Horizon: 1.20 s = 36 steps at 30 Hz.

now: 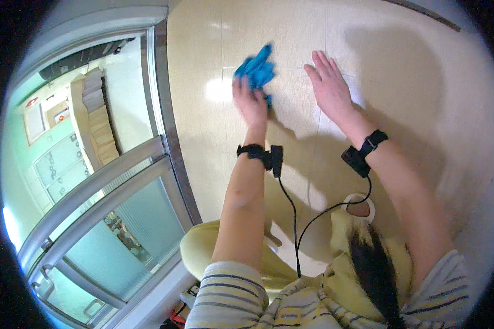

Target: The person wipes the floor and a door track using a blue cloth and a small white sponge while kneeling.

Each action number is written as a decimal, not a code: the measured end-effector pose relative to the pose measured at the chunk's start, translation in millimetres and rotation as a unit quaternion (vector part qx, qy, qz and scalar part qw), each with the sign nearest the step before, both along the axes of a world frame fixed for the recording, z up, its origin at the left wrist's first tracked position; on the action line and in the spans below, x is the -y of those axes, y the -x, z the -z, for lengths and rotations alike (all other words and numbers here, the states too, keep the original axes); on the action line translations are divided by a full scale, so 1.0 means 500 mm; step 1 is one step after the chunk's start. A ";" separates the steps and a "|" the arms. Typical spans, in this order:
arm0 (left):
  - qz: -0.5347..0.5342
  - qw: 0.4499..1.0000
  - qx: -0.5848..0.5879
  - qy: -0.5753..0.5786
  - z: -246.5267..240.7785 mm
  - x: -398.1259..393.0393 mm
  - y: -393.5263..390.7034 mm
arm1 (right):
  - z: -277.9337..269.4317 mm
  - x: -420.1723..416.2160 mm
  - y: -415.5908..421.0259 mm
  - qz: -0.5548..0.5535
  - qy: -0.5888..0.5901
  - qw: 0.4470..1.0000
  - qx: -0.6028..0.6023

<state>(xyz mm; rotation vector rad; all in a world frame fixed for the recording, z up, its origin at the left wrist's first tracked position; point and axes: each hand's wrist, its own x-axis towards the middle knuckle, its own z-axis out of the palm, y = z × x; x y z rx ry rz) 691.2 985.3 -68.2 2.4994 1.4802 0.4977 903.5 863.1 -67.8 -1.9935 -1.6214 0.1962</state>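
A bunched blue cloth (258, 70) lies on the pale tiled floor (288, 107). My left hand (249, 100) is on the near edge of the cloth, its fingers bent over it and slightly blurred; part of the cloth is hidden under the palm. To the right, apart from the cloth, my right hand (329, 84) is over the floor with its fingers extended and holds nothing. Each wrist wears a black strap with a small black box (276, 161), and black cables run from both towards my body.
On the left stands a metal-framed sliding door (148, 164) with frosted panes and a dark sill strip (171, 103). Cardboard boxes (103, 135) show beyond it. My knees and a slipper (360, 205) are close below. Red and black items (179, 314) lie at the bottom edge.
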 end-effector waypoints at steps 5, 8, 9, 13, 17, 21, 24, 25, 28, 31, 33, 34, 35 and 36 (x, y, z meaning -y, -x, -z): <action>-0.391 0.915 -0.094 0.012 0.013 -0.030 0.149 | 0.005 0.003 0.006 0.014 0.007 1.000 -0.015; -0.283 0.953 -0.102 0.017 0.029 -0.022 0.041 | 0.028 0.009 -0.008 0.027 0.018 0.999 0.008; -0.215 0.973 -0.081 -0.015 0.031 -0.046 0.037 | 0.014 -0.002 0.001 0.016 0.014 1.000 -0.002; 0.072 0.996 -0.046 0.019 -0.003 -0.110 -0.068 | 0.013 -0.009 0.010 0.015 0.032 0.999 0.011; 0.172 0.979 -0.102 0.036 -0.044 -0.212 -0.007 | 0.030 -0.025 0.004 0.003 0.062 0.997 0.054; 0.118 0.984 -0.108 0.080 -0.085 -0.338 0.199 | -0.030 -0.092 0.027 -0.067 0.128 0.989 0.040; 0.077 0.994 -0.056 0.060 -0.133 -0.451 0.322 | -0.057 -0.178 0.033 -0.078 0.112 0.990 0.029; 0.031 0.997 -0.026 0.066 -0.154 -0.474 0.329 | -0.062 -0.205 0.023 -0.070 0.107 0.991 0.029; -0.102 0.994 0.007 0.025 -0.166 -0.574 0.504 | -0.102 -0.353 0.090 -0.076 0.112 0.991 0.022; -0.211 0.974 -0.047 -0.063 -0.107 -0.623 0.761 | -0.096 -0.546 0.226 -0.083 0.079 0.993 -0.033; -0.284 0.952 -0.104 -0.045 -0.049 -0.624 0.866 | -0.088 -0.667 0.318 -0.070 0.070 0.994 -0.038; -0.323 0.936 -0.135 -0.020 -0.021 -0.618 0.884 | -0.079 -0.718 0.359 -0.063 0.067 0.995 -0.040; -0.290 0.945 -0.143 -0.047 -0.009 -0.629 0.863 | -0.064 -0.758 0.381 -0.042 0.075 0.996 0.004; -0.284 0.952 -0.099 -0.053 0.008 -0.639 0.831 | -0.049 -0.795 0.403 -0.023 0.082 0.995 0.047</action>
